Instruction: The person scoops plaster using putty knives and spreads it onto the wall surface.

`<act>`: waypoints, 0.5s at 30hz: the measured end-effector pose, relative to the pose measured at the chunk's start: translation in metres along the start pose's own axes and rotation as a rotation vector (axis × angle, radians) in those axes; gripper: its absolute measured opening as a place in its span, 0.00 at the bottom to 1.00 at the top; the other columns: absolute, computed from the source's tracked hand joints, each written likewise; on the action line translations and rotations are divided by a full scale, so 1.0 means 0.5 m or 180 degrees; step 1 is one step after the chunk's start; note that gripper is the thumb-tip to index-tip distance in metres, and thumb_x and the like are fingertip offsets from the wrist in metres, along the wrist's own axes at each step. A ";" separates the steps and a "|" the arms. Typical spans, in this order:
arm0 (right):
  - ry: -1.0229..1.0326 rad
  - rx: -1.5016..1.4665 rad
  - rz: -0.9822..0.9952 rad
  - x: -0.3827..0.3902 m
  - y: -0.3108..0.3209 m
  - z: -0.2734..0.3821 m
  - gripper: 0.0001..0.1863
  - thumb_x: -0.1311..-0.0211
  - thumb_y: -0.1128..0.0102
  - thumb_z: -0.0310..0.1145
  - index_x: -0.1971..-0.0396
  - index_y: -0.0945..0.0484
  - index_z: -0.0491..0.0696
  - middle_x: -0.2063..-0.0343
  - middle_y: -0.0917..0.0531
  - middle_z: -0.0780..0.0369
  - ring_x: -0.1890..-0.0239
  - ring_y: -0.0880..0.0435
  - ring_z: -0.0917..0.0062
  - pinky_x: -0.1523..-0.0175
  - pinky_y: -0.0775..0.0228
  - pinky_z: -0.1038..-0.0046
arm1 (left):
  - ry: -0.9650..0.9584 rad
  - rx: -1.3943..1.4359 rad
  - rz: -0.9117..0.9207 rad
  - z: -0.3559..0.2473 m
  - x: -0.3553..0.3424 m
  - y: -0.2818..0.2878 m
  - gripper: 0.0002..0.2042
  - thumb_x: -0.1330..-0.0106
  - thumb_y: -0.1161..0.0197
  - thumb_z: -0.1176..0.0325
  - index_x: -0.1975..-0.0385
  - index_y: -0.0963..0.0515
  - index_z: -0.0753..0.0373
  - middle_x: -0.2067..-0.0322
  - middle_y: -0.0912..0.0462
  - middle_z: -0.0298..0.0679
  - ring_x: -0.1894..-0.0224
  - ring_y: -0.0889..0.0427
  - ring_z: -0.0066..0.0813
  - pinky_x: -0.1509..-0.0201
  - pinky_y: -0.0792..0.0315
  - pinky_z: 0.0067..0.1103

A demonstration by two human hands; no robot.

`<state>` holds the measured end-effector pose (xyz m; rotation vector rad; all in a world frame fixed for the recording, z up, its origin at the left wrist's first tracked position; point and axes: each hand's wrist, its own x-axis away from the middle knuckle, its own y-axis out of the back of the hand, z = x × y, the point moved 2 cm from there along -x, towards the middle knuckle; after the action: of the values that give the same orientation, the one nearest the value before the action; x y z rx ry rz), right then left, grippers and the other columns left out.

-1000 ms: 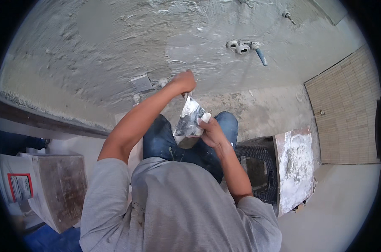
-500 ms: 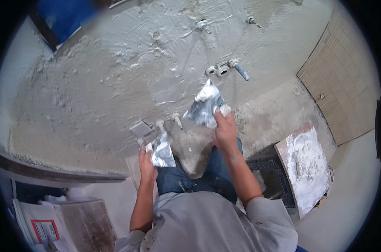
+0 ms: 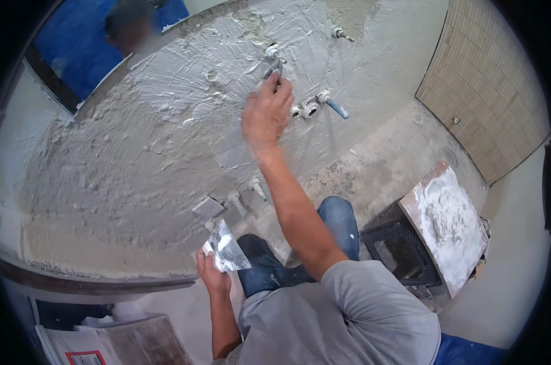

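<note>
My right hand (image 3: 267,117) is raised to the plastered wall (image 3: 148,140), fingers closed round a putty knife (image 3: 276,68). Most of that knife is hidden by the hand; a bit of its blade shows beside the upper pipe fitting (image 3: 272,51). Lower down, my left hand (image 3: 214,277) grips a second putty knife (image 3: 229,249), its wide metal blade smeared with white and held over my left knee. Wet white plaster with stroke marks covers the wall's upper middle. Rougher grey plaster lies to its left.
Pipe stubs (image 3: 311,109), one with a blue pipe (image 3: 337,108), jut from the wall. At right, a board (image 3: 455,267) bearing a white plaster heap rests on a black crate (image 3: 403,258). A person's head (image 3: 131,24) shows at upper left. Boxes (image 3: 142,340) stand lower left.
My right hand has moved up and left, taking its putty knife from in front of me to the wall by the upper fitting. My left hand has dropped slightly, still holding its knife.
</note>
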<state>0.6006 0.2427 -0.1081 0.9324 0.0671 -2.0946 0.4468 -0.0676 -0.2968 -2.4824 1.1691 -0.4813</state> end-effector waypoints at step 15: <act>0.0572 -0.0666 0.0761 0.132 0.041 0.092 0.28 0.33 0.38 0.33 0.36 0.31 0.38 0.47 0.27 0.51 0.46 0.27 0.53 0.45 0.29 0.56 | 0.0079 0.0144 0.0258 0.004 0.018 -0.030 0.18 0.27 0.54 0.75 0.40 0.31 0.69 0.44 0.21 0.46 0.43 0.21 0.35 0.36 0.30 0.29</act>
<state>0.5622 0.1693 -0.1113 0.9488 0.2509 -1.7446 0.4632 -0.0656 -0.2904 -2.3871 1.2492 -0.5118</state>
